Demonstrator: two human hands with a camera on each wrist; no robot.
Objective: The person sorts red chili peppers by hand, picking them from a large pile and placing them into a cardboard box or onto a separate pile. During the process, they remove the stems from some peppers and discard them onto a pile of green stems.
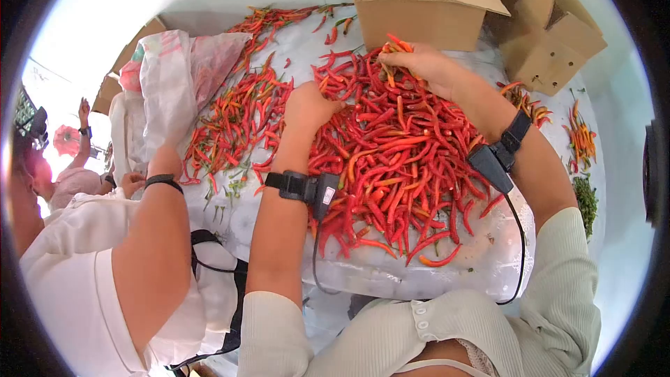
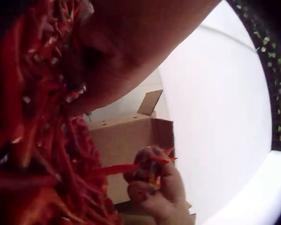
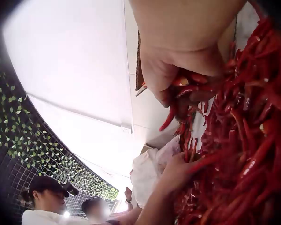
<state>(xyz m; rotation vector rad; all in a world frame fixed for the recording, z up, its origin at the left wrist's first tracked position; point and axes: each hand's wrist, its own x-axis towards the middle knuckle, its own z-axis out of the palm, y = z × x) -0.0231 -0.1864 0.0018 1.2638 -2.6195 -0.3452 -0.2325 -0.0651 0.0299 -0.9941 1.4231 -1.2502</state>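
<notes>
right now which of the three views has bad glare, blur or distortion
Head view: fisheye curve with black corners, glare blown out at the left edge, but the pile of red chillies reads fairly sharp; left wrist view: near chillies dark and soft, the forearm above in shadow, white wall washed out; right wrist view: bright wall, dark corners, nearest chillies soft.

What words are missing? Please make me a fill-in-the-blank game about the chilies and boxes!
Most of the piled chilies are colored ____.
The open boxes are made of ____.
The camera wearer's hand closer to the boxes is the ____ one.

Missing words: red; cardboard; right.
</notes>
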